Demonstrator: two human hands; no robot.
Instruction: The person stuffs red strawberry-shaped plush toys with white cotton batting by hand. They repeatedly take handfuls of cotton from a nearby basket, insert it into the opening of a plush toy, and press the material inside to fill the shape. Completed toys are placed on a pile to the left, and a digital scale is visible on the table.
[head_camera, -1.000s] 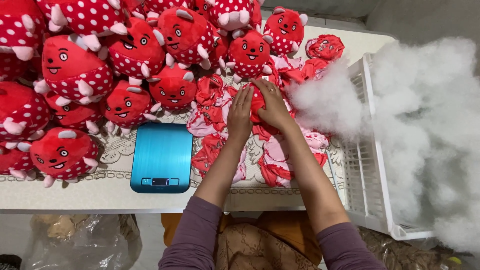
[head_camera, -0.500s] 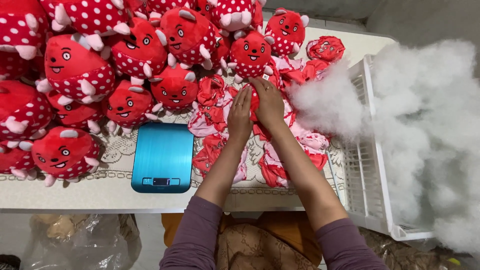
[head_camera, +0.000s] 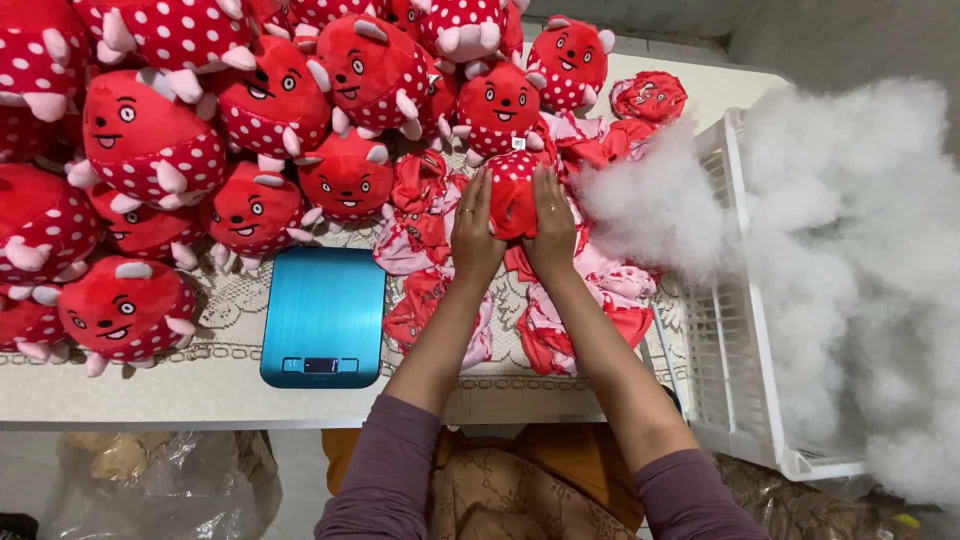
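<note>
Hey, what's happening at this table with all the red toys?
A person seated at the table presses a red plush toy between both hands, left hand and right hand, over a heap of flat, unstuffed red and pink skins. To the left lies a pile of stuffed red toys with white dots, and a blue kitchen scale sits in front of them. On the right, a white crate spills white stuffing fibre.

White table (head_camera: 120, 400) spread with a cream lace cloth (head_camera: 230, 335), grey wall (head_camera: 840, 40) stood behind it, pale floor (head_camera: 30, 480) lay below, crumpled clear plastic bags (head_camera: 150, 480) sat under the table edge, light was soft and even.
</note>
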